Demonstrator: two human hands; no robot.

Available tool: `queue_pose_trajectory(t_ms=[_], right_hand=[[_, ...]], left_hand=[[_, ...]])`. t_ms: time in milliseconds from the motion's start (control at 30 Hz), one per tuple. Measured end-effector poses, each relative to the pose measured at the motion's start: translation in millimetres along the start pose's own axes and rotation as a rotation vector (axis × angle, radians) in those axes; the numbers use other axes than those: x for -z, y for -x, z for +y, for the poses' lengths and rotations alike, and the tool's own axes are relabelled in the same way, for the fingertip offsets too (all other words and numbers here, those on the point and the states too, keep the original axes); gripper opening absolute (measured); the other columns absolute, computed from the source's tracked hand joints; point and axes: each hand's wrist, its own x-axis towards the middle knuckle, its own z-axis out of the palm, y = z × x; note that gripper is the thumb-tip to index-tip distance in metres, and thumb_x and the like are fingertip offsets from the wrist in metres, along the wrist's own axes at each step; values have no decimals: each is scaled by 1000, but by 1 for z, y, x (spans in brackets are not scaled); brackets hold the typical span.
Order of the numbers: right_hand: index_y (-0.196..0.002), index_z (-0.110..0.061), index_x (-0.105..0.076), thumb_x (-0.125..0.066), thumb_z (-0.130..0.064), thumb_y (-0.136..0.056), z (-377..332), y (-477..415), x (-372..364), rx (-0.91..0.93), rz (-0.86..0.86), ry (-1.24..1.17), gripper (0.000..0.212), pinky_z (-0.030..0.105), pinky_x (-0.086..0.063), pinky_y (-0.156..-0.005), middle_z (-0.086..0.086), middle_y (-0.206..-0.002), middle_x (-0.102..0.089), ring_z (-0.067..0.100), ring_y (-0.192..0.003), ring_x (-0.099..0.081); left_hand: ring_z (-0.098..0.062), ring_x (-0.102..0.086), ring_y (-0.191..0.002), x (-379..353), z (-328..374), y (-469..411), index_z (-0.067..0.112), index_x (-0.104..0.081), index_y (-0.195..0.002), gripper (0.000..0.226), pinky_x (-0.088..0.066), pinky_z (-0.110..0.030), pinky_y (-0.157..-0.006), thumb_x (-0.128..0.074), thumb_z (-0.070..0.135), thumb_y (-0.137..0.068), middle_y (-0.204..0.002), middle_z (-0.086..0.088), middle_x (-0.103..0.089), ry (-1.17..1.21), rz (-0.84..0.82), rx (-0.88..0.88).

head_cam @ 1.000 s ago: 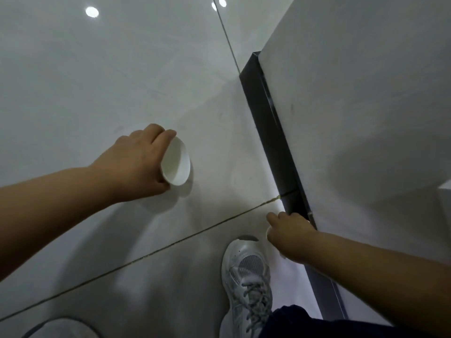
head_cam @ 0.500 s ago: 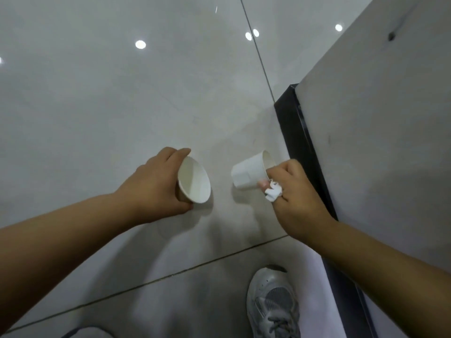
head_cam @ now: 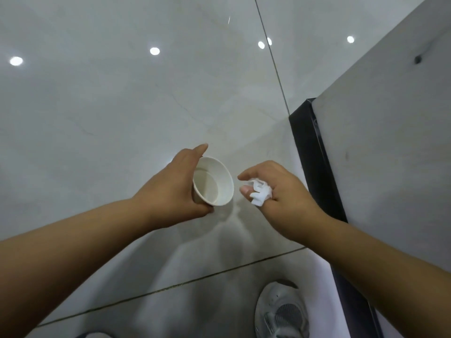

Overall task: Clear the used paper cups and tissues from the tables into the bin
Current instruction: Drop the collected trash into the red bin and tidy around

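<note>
Two hands are over the floor (head_cam: 122,106), both carrying rubbish. The left hand (head_cam: 170,189) grips a cup (head_cam: 217,184) round its wall, thumb below and fingers (head_cam: 199,150) curled over the far side, mouth tilted toward the camera. A ring inside it may be a second cup nested in, though I cannot be sure. The right hand (head_cam: 288,198) pinches a crumpled tissue (head_cam: 261,195) between its fingers, thumb and forefinger stretched loosely toward the cup, just beside its rim without touching it. A tabletop (head_cam: 390,154) with a dark edge runs along the right, and a shoe (head_cam: 280,313) shows below.

This looks like the gathering step, with the load not yet binned. No bin is clearly in view, so the next move probably calls for dropping the tissue into the cup, or simply carrying both off to find the bin, keeping the cup level enough that nothing spills out.
</note>
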Motion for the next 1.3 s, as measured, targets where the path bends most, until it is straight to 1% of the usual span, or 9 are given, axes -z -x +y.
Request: queue_pose_trajectory(t_ms=[167,300,533,667,733,833,933,1100,1300], right_hand=[[-91,-27,-57,-64,-32,-89,-15,-11,19,-175,51,-64,8,21,-51,-76,-8,-91,-60,8,-82,-58],[-74,-26,-51,-62,-48,-85,-42,0,43,-311,-16,-10,27,22,-43,-62,-5,-73,-55,11,-69,-54],[-87,-29,-48,-28,-80,-67,-92,64,95,-406,-186,51,58,24,-43,-65,-9,-88,-54,7,-79,-53],[-84,-28,-48,-39,-52,-93,-123,100,125,-445,-104,-44,27,30,-39,-67,-2,-93,-50,14,-82,-52],[-98,-24,-50,-42,-34,-96,-141,118,137,-470,-109,-10,13,29,-41,-69,-1,-103,-48,16,-87,-53],[-123,-20,-44,-51,-22,-94,-171,144,149,-505,-126,-15,30,28,-41,-76,-3,-117,-38,16,-95,-49],[-134,-16,-41,-63,-24,-88,-193,172,159,-514,-69,-60,52,29,-44,-79,0,-124,-40,17,-97,-50],[-119,-15,-55,-76,-31,-79,-204,222,166,-466,85,-171,48,10,-36,-60,0,-110,-56,11,-88,-54],[-101,-29,-55,-70,-29,-84,-217,317,162,-515,252,-335,22,4,-39,-58,-14,-93,-57,-3,-77,-53]], left_hand=[[-12,-33,-129,7,11,2,28,-12,-149,110,-32,-22,-95,-83,35,-65,-144,8,-29,40,27,63],[-15,-36,-128,13,43,18,26,-16,-149,110,-35,-25,-97,-85,33,-64,-144,4,-29,139,58,140],[-12,-36,-126,29,126,100,25,-14,-149,109,-28,-19,-91,-84,34,-66,-145,3,-26,348,144,399],[-14,-40,-121,40,174,165,23,-18,-149,107,-30,-20,-90,-85,33,-66,-144,0,-28,423,173,563],[-18,-42,-122,51,199,192,22,-21,-148,106,-30,-22,-90,-85,32,-65,-145,-2,-29,453,201,630],[-13,-41,-115,73,233,222,24,-23,-147,103,-31,-23,-91,-85,31,-65,-143,1,-29,486,257,663],[-6,-35,-105,97,257,248,25,-25,-147,100,-32,-24,-90,-84,28,-66,-143,3,-28,508,326,670],[-18,-41,-120,113,276,280,23,-25,-147,100,-32,-24,-92,-84,27,-66,-145,0,-28,486,360,632],[-20,-41,-125,88,304,332,23,-23,-148,101,-30,-23,-92,-84,29,-68,-147,0,-25,495,348,582]])
